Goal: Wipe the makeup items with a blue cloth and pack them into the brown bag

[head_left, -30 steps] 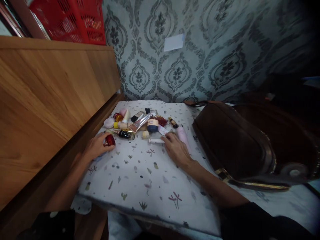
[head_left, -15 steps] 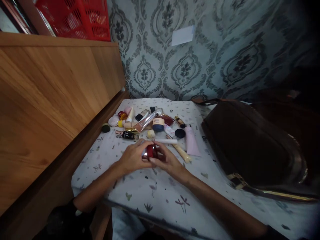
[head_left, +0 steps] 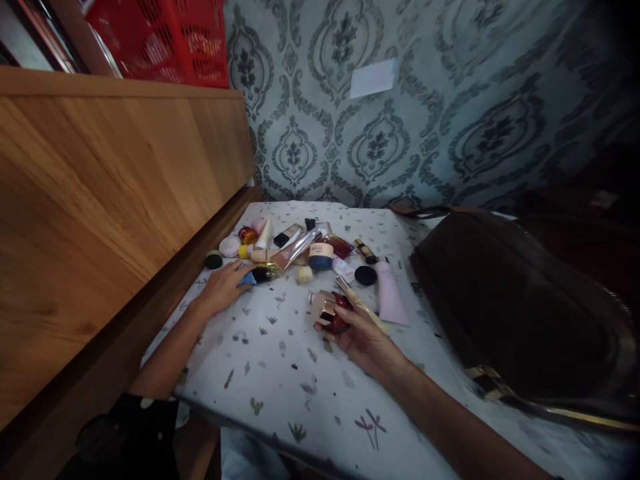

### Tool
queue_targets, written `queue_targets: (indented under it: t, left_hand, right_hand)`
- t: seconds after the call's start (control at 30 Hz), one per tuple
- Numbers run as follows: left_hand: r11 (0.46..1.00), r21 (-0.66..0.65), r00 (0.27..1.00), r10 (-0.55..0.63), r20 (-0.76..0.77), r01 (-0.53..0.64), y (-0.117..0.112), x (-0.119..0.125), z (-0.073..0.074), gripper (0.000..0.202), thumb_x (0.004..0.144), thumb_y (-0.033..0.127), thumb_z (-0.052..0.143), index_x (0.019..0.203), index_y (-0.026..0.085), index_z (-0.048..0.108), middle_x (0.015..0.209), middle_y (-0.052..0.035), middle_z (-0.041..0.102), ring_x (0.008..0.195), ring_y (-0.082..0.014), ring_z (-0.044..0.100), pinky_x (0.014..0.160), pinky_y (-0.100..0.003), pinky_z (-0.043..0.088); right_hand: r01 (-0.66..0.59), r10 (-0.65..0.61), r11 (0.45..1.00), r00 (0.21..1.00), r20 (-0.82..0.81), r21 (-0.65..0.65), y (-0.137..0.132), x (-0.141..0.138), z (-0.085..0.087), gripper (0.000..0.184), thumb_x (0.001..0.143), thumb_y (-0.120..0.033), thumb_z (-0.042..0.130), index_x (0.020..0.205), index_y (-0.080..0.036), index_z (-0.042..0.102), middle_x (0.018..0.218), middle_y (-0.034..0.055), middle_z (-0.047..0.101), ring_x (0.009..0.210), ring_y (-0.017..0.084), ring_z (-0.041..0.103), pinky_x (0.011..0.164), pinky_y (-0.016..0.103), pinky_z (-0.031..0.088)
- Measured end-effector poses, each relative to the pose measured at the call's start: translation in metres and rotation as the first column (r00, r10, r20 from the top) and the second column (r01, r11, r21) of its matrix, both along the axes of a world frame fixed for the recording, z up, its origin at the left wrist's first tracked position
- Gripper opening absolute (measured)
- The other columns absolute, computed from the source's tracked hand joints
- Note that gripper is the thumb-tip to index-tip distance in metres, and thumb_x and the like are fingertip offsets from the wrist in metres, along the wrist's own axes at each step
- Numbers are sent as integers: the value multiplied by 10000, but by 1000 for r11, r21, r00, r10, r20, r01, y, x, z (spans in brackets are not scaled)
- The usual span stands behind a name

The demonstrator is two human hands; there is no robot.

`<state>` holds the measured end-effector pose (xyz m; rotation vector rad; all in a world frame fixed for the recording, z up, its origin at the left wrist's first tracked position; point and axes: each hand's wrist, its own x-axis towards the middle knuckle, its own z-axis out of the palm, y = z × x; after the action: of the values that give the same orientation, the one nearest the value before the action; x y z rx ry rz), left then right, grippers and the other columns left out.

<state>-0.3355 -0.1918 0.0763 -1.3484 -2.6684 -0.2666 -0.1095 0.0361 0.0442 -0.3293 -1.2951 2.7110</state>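
My right hand grips a dark red bottle with a shiny rose-gold cap, tilted with its cap toward the left. Over at the left, my left hand has its fingers curled on a small blue cloth, against a dark cosmetic bottle that lies on its side. Beyond the hands sit a cream jar with a blue base, a small pale-yellow jar and a clear-capped tube. A slim beige tube lies partly behind the red bottle.
A lilac tube and a round black compact lie at the pile's right. A large dark brown bag covers the table's right side. A wooden cabinet with a red basket borders the left.
My hands have parted: the left moved left to the dark bottle, while the right kept the red bottle and moved slightly right and down. The view shifted slightly.
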Motion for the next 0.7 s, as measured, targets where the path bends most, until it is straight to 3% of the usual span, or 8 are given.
queue_targets:
  t: [0.2, 0.33, 0.47, 0.6, 0.7]
  left_hand:
    - [986, -109, 991, 124, -54, -129, -8, -11, 27, 370, 835, 168, 594, 1178, 284, 670, 1183, -71, 683, 1165, -297, 609, 931, -396, 520]
    - [990, -72, 991, 112, -80, -117, 19, 1, 37, 351, 878, 168, 517, 1194, 244, 650, 1202, -93, 663, 1131, -288, 619, 919, -397, 515]
    - [1000, -16, 998, 5, -58, -6, 74, 20, 30, 348, 939, 377, 547, 1234, 204, 613, 1186, -121, 675, 1134, -313, 615, 936, -416, 500]
    - [998, 26, 998, -63, -10, 63, 120, 29, 15, 429, 911, 280, 605, 1321, 166, 555, 1195, -155, 683, 1134, -328, 620, 916, -428, 502]
    - [988, 85, 990, -131, 45, 126, 133, 31, 8, 373, 940, 294, 583, 1306, 228, 568, 1260, -100, 676, 1157, -276, 625, 937, -379, 499]
  right_hand:
    - [16, -16, 999, 1000, 14, -39, 1, 2, 2, 396, 753, -368, 802, 1103, -279, 642, 988, 16, 742, 793, 190, 720, 707, 340, 572]
    - [-2, 2, 997, 1000, -1, -79, 0, 1, 3, 390, 729, -356, 828, 1060, -264, 642, 914, -5, 737, 763, 165, 713, 684, 297, 556]
    - [-8, 6, 999, 999, -37, -51, 1, 1, 2, 380, 762, -356, 802, 1085, -265, 626, 941, 6, 737, 771, 165, 704, 691, 308, 557]
    - [-7, 5, 999, 999, -49, -36, 4, 1, -1, 374, 775, -367, 791, 1096, -262, 631, 987, 23, 742, 808, 185, 714, 682, 312, 561]
    - [14, -16, 999, 999, -43, -37, 8, 1, -1, 406, 753, -322, 820, 1108, -250, 635, 1021, 18, 740, 845, 180, 726, 714, 298, 563]
